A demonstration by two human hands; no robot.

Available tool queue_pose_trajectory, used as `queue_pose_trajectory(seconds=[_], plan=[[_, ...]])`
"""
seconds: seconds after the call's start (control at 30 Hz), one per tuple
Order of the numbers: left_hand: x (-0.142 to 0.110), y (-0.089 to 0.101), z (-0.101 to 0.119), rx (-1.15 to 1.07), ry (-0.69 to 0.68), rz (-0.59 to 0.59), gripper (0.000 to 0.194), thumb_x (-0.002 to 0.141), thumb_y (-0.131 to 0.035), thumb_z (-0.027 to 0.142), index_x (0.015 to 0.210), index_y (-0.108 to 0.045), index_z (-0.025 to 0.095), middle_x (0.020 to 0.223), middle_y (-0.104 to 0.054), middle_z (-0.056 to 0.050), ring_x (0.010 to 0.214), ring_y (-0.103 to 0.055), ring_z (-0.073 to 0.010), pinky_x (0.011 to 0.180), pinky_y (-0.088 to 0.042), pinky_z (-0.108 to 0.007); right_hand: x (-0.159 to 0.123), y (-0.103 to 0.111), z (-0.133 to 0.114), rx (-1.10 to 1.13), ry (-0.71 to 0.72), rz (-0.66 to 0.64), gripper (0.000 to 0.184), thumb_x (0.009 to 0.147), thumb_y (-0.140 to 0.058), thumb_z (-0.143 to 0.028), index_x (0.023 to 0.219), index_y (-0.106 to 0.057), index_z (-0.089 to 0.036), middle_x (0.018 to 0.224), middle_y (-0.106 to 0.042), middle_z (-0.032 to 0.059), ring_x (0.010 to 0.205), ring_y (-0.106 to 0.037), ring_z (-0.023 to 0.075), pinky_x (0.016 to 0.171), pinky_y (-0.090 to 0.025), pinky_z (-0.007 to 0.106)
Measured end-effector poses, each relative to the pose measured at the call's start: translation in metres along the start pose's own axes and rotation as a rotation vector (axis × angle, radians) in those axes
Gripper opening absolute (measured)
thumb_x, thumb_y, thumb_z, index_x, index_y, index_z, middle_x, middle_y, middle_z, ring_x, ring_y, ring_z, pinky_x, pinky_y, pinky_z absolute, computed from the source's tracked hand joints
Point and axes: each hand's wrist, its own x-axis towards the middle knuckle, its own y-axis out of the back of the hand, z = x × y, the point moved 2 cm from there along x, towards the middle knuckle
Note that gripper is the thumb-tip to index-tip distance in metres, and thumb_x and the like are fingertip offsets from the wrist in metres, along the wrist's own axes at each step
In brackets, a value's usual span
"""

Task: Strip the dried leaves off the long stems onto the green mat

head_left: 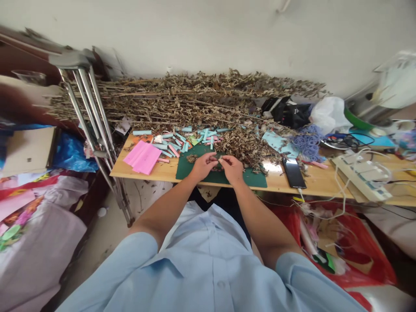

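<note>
Over a dark green mat (256,179) my left hand (204,166) and my right hand (232,168) face each other, fingertips nearly meeting. Both are closed in a pinch with fingers curled; whatever lies between the tips is too small to make out. A heap of dried leaves (240,147) sits just beyond my right hand, partly on the mat. Near my left hand is a small clump of crumbled dried leaf (192,158). Several light blue paper rolls (165,147) lie past the mat's left part, with a few pink ones among them. Pink paper sheets (147,158) rest to the left.
Long bundles of dried stalks (182,97) line the wall behind. Metal crutches (92,104) lean at the left table end. Rightward are a phone (293,172), purple string (308,142), and a power strip (362,175) with cables. A red bag (373,247) stands below.
</note>
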Motion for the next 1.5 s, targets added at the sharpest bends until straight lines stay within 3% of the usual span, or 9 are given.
queue_pose_trajectory(seconds=[0.27,0.37,0.53,0.73,0.9,1.03,1.2,1.33,1.5], plan=[[-0.001,0.003,-0.015,0.088,-0.07,0.113,0.029,0.085,-0.064,0.015,0.114,-0.068,0.016,0.113,-0.072,-0.011,0.101,-0.07,-0.0193,0.093,-0.057,-0.036,0.005,-0.003,0.011,-0.043,0.006,0.083,0.029,0.077,-0.067,-0.045,0.089,-0.071,-0.02,0.073,-0.07,0.0023,0.058,-0.063,0.0181,0.061,-0.054,0.033],[-0.003,0.002,-0.015,0.147,-0.102,0.101,0.03,0.086,-0.063,0.014,0.115,-0.067,0.016,0.113,-0.072,-0.011,0.1,-0.07,-0.0194,0.093,-0.056,-0.037,0.007,0.006,0.013,-0.184,0.053,0.091,0.029,0.081,-0.063,-0.045,0.09,-0.072,-0.019,0.075,-0.07,0.0038,0.063,-0.063,0.0195,0.066,-0.054,0.034],[-0.008,0.003,-0.006,0.274,-0.195,0.112,0.03,0.086,-0.058,0.01,0.114,-0.067,0.016,0.11,-0.07,-0.009,0.095,-0.069,-0.0165,0.09,-0.056,-0.033,0.006,0.017,0.01,-0.443,0.223,0.112,0.029,0.085,-0.06,-0.035,0.105,-0.072,-0.018,0.102,-0.071,0.0103,0.08,-0.064,0.0207,0.08,-0.054,0.036],[-0.02,-0.006,0.012,0.763,-0.329,0.035,0.033,0.08,-0.065,0.014,0.112,-0.071,0.02,0.102,-0.071,-0.01,0.103,-0.062,-0.0266,0.096,-0.05,-0.042,-0.011,0.02,0.006,-0.546,0.347,-0.124,0.024,0.09,-0.054,-0.028,0.107,-0.071,-0.021,0.108,-0.071,0.0089,0.1,-0.065,0.0228,0.091,-0.053,0.037],[-0.02,-0.009,0.012,0.832,-0.325,-0.036,0.04,0.08,-0.06,0.008,0.119,-0.068,0.019,0.1,-0.071,-0.009,0.1,-0.062,-0.0256,0.094,-0.05,-0.041,-0.022,0.021,0.009,-0.662,0.327,-0.264,0.027,0.086,-0.059,-0.025,0.111,-0.071,-0.025,0.111,-0.071,0.0068,0.105,-0.065,0.0232,0.094,-0.051,0.038],[-0.018,-0.004,0.01,0.662,-0.293,0.032,0.038,0.083,-0.06,0.009,0.119,-0.066,0.019,0.098,-0.07,-0.006,0.094,-0.064,-0.0203,0.091,-0.052,-0.035,-0.017,0.018,0.011,-0.454,0.218,-0.188,0.023,0.085,-0.061,-0.032,0.102,-0.074,-0.023,0.103,-0.073,0.0069,0.092,-0.067,0.0226,0.085,-0.054,0.038],[-0.019,0.001,0.01,0.476,-0.256,0.146,0.035,0.084,-0.063,0.012,0.118,-0.066,0.018,0.096,-0.069,-0.005,0.091,-0.065,-0.0167,0.09,-0.053,-0.032,-0.007,0.003,0.012,-0.027,-0.068,-0.113,0.029,0.077,-0.069,-0.042,0.094,-0.072,-0.019,0.067,-0.067,0.0001,0.055,-0.06,0.0157,0.051,-0.049,0.028],[-0.018,0.003,0.009,0.428,-0.234,0.157,0.029,0.085,-0.064,0.014,0.114,-0.069,0.018,0.098,-0.07,-0.005,0.09,-0.066,-0.0163,0.088,-0.054,-0.031,-0.003,-0.01,0.011,0.108,-0.079,-0.112,0.026,0.075,-0.07,-0.043,0.087,-0.071,-0.019,0.06,-0.061,-0.0028,0.053,-0.057,0.0135,0.047,-0.045,0.024],[-0.015,0.005,0.005,0.421,-0.194,0.175,0.026,0.085,-0.063,0.013,0.109,-0.071,0.018,0.095,-0.071,-0.005,0.087,-0.066,-0.0159,0.085,-0.054,-0.031,-0.004,-0.015,0.015,0.169,-0.05,-0.126,0.031,0.075,-0.071,-0.041,0.096,-0.068,-0.02,0.076,-0.067,-0.0006,0.056,-0.059,0.0123,0.045,-0.045,0.023]])
